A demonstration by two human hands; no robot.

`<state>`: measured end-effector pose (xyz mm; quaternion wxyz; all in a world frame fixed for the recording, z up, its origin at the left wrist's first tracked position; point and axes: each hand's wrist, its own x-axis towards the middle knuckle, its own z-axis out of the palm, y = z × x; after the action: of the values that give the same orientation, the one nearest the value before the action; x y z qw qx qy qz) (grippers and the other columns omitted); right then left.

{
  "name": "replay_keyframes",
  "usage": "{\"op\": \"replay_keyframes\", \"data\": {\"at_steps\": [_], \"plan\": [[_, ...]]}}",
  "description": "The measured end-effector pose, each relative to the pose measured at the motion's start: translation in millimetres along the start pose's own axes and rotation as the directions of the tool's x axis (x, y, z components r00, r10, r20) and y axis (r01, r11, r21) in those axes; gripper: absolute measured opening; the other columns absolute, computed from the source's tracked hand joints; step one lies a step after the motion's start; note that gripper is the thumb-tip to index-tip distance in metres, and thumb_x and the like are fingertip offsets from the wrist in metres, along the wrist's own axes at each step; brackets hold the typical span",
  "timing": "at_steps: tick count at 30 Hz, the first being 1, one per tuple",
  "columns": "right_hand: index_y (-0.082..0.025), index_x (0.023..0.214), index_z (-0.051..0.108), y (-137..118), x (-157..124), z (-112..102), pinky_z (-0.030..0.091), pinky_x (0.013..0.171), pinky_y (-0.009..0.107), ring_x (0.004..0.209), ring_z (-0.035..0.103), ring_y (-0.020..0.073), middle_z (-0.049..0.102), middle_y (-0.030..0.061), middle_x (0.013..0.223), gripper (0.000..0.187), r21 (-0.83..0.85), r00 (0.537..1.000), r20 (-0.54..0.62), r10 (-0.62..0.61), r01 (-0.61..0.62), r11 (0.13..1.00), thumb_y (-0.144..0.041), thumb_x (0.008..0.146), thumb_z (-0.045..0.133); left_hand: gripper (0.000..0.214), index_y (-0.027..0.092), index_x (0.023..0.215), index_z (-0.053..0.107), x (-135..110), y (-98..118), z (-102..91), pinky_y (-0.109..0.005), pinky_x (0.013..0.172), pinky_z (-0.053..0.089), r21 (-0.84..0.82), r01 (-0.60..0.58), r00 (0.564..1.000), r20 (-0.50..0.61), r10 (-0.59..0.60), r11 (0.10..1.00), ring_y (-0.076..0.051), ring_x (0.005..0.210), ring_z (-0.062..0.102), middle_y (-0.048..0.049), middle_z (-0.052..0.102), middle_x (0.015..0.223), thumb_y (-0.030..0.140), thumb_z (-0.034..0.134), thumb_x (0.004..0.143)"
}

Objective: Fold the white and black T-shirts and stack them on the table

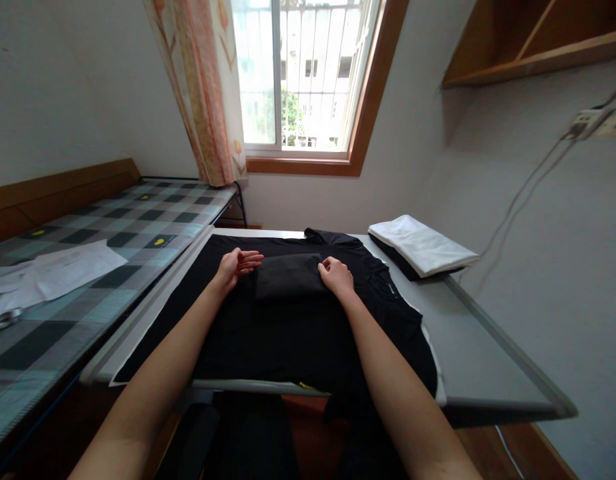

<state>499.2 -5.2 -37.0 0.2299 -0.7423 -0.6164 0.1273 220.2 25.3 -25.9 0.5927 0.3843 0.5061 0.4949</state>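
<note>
A folded black garment (289,275) lies on top of black clothes (298,333) spread over a grey table (478,347). My left hand (237,264) rests at the folded garment's left edge, fingers stretched out flat and pointing right. My right hand (335,275) sits at its right edge, fingers curled down onto the cloth; whether it grips the fabric is not clear.
Folded white cloth on a dark piece (421,245) sits at the table's far right. A checked bed (103,247) with white papers (58,270) runs along the left. A window (303,73) with a curtain (201,87) is ahead; a cable (528,187) hangs on the right wall.
</note>
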Motion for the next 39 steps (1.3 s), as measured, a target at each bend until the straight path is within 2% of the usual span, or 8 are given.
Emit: {"op": "replay_keyframes", "data": {"at_steps": [4, 7, 11, 15, 21, 26, 36, 39], "plan": [[-0.024, 0.092, 0.066, 0.3, 0.3, 0.3, 0.047, 0.083, 0.036, 0.098, 0.066, 0.0262, 0.072, 0.0070, 0.098, 0.023, -0.004, 1.000, 0.003, 0.001, -0.001, 1.000, -0.039, 0.089, 0.049, 0.036, 0.010, 0.090, 0.069, -1.1, -0.9, 2.0, -0.021, 0.055, 0.050, 0.082, -0.065, 0.996, -0.063, 0.070, 0.995, -0.016, 0.072, 0.071, -0.0142, 0.074, 0.101, 0.012, 0.039, 0.071], [-0.024, 0.093, 0.066, -0.2, 0.3, -0.5, 0.046, 0.085, 0.036, 0.098, 0.066, 0.0257, 0.072, 0.0066, 0.098, 0.023, 0.004, 1.000, 0.008, 0.005, -0.005, 1.000, -0.039, 0.088, 0.049, 0.037, 0.009, 0.097, 0.069, 0.2, -3.5, 3.5, -0.028, 0.062, 0.053, 0.283, -0.233, 0.953, -0.126, 0.277, 0.930, -0.019, 0.074, 0.071, -0.0137, 0.074, 0.099, 0.017, 0.040, 0.074], [-0.024, 0.093, 0.066, -1.1, 0.1, -2.1, 0.046, 0.085, 0.036, 0.098, 0.066, 0.0260, 0.072, 0.0066, 0.098, 0.023, 0.015, 1.000, 0.006, 0.006, -0.007, 1.000, -0.039, 0.089, 0.049, 0.036, 0.014, 0.102, 0.070, -3.0, -9.3, 9.6, -0.038, 0.085, 0.054, 0.594, -0.509, 0.781, 0.014, 0.624, 0.623, -0.024, 0.095, 0.068, -0.0116, 0.072, 0.107, 0.030, 0.047, 0.081], [-0.024, 0.095, 0.067, -0.9, 1.2, -1.7, 0.046, 0.085, 0.036, 0.100, 0.066, 0.0263, 0.072, 0.0074, 0.100, 0.027, 0.036, 0.999, 0.013, 0.029, -0.030, 0.999, -0.042, 0.091, 0.047, 0.034, 0.019, 0.106, 0.071, -17.9, -14.7, 26.2, -0.041, 0.102, 0.045, 0.672, -0.668, 0.654, 0.324, 0.684, 0.320, -0.024, 0.113, 0.061, -0.0081, 0.069, 0.117, 0.036, 0.048, 0.087], [-0.022, 0.098, 0.069, 1.6, 8.3, 2.7, 0.045, 0.088, 0.034, 0.104, 0.064, 0.0249, 0.072, 0.0087, 0.106, 0.031, 0.092, 0.997, 0.023, 0.072, -0.074, 0.993, -0.040, 0.093, 0.044, 0.058, 0.022, 0.138, 0.051, -35.6, -27.1, 48.5, -0.045, 0.115, 0.026, 0.754, -0.647, 0.708, 0.536, 0.460, 0.117, -0.027, 0.140, 0.035, -0.0078, 0.049, 0.144, 0.054, 0.045, 0.090], [-0.023, 0.098, 0.070, 5.7, 14.1, 4.0, 0.044, 0.089, 0.034, 0.106, 0.063, 0.0232, 0.071, 0.0072, 0.108, 0.027, 0.139, 0.993, 0.010, 0.119, -0.119, 0.983, -0.038, 0.093, 0.048, 0.079, 0.023, 0.151, 0.029, -31.2, -44.0, 48.2, -0.051, 0.117, 0.012, 0.817, -0.576, 0.789, 0.559, 0.257, -0.008, -0.034, 0.145, 0.018, -0.0077, 0.025, 0.158, 0.068, 0.039, 0.087], [-0.024, 0.096, 0.069, 1.3, 8.7, 1.6, 0.042, 0.090, 0.037, 0.104, 0.063, 0.0240, 0.071, 0.0073, 0.103, 0.024, 0.028, 0.990, 0.031, 0.139, -0.140, 0.990, -0.038, 0.093, 0.049, 0.081, 0.021, 0.152, 0.028, -30.9, -47.3, 49.0, -0.048, 0.118, 0.012, 0.834, -0.548, 0.801, 0.545, 0.248, -0.062, -0.034, 0.145, 0.017, -0.0075, 0.023, 0.159, 0.071, 0.031, 0.088], [-0.022, 0.099, 0.068, -6.0, 0.9, -4.9, 0.042, 0.089, 0.035, 0.101, 0.063, 0.0238, 0.070, 0.0086, 0.104, 0.024, -0.027, 0.997, -0.046, 0.067, -0.068, 0.997, -0.035, 0.092, 0.049, 0.080, 0.022, 0.151, 0.029, -30.9, -47.2, 49.3, -0.048, 0.117, 0.013, 0.833, -0.550, 0.799, 0.545, 0.253, -0.057, -0.034, 0.145, 0.018, -0.0072, 0.023, 0.158, 0.070, 0.031, 0.088]]}}
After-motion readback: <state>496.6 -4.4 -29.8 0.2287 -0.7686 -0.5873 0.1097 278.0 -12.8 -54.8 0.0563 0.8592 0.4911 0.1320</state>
